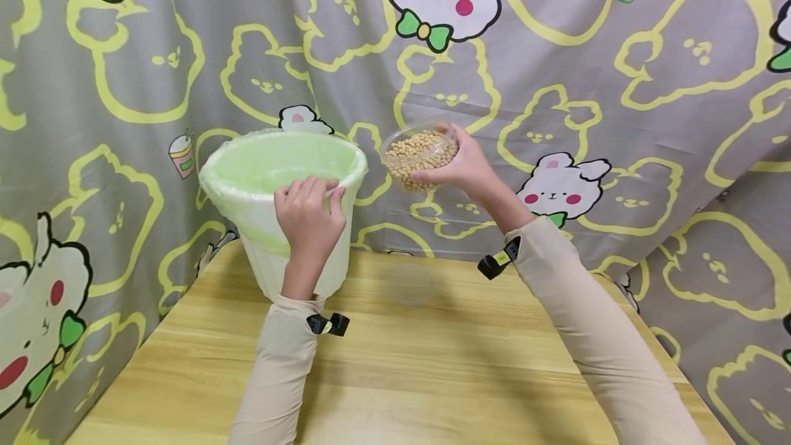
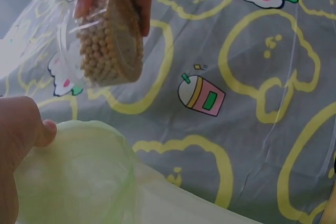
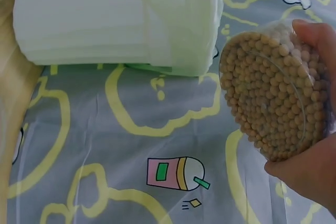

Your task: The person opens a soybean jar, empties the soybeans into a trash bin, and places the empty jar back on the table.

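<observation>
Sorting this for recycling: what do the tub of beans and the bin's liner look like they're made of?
The tub in the right hand looks like thin clear glossy plastic: the round tan beans show through its wall. The bin liner, gripped at the rim by the left hand, looks like pale green translucent plastic film, wrinkled and folded over the rim. The bin itself is probably white plastic.

The left hand (image 2: pixel 16 145) is cut off by the left wrist view's edge, its fingers hidden.
</observation>
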{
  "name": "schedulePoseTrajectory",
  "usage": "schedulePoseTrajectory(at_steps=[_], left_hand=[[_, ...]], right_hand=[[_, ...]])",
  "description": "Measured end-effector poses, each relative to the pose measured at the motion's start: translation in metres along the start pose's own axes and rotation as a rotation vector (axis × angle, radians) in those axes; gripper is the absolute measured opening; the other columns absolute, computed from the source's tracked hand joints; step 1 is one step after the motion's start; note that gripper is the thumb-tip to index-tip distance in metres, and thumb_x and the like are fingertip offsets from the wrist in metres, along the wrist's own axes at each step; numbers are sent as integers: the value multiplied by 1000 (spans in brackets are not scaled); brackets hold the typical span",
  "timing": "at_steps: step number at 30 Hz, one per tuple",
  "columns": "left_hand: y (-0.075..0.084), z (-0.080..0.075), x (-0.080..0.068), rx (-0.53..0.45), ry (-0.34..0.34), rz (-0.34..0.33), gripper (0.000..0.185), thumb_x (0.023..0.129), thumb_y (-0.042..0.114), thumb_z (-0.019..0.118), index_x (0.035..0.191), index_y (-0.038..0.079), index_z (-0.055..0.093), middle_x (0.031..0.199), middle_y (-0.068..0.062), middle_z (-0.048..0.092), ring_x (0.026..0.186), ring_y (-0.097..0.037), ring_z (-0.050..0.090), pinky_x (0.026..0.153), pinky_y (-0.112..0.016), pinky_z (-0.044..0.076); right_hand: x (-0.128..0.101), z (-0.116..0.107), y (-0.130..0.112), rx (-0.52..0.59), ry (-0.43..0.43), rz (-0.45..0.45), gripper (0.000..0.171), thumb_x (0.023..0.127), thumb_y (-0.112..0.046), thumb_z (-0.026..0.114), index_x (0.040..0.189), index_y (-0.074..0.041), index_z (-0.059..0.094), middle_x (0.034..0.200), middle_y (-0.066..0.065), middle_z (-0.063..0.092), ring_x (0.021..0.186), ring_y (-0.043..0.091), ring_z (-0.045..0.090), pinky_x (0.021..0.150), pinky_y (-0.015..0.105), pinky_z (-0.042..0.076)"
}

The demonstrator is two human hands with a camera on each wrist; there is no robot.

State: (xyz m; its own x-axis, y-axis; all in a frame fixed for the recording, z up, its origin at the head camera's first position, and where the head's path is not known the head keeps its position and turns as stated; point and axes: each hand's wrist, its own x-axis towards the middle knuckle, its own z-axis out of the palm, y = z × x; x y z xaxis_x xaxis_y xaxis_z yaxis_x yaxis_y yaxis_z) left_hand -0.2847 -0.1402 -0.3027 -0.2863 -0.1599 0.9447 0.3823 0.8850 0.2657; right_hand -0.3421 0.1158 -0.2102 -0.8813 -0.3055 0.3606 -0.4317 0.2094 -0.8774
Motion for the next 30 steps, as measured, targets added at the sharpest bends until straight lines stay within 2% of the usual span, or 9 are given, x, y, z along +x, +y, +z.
schedulePoseTrajectory(at_steps=[4,8,18,24,30], left_hand=[[0,0,1,-1,-16,-14,12,90,19,73,94,8,78,88,-7,78,80,-32,66,86,-47,43],[1,0,0,-2,-30,-20,12,91,18,72,94,8,78,89,-7,78,80,-32,66,88,-47,43],[1,-1,0,10,-35,-20,12,91,18,71,94,8,78,88,-7,78,80,-31,66,88,-47,44],[2,0,1,14,-24,-19,11,90,17,73,93,8,78,88,-7,78,79,-31,67,87,-47,44],[2,2,1,7,-16,-20,11,90,17,74,92,7,77,87,-7,78,79,-31,66,85,-47,43]], right_hand=[[14,5,-3,-3,-38,-15,97,66,-6,93,148,-7,40,131,12,56,113,24,62,90,31,59],[24,10,-9,-50,-80,-24,97,66,-6,92,148,-5,40,126,14,58,109,24,63,88,31,59],[46,16,-26,-331,-117,-60,102,63,-26,96,148,-7,42,129,9,57,113,21,58,96,36,52],[55,21,-34,-440,-128,-72,101,59,-29,97,143,-7,44,125,7,57,108,20,58,96,35,51],[61,25,-43,-490,-151,-72,104,59,-28,98,144,-8,41,128,7,54,110,20,55,98,35,50]])
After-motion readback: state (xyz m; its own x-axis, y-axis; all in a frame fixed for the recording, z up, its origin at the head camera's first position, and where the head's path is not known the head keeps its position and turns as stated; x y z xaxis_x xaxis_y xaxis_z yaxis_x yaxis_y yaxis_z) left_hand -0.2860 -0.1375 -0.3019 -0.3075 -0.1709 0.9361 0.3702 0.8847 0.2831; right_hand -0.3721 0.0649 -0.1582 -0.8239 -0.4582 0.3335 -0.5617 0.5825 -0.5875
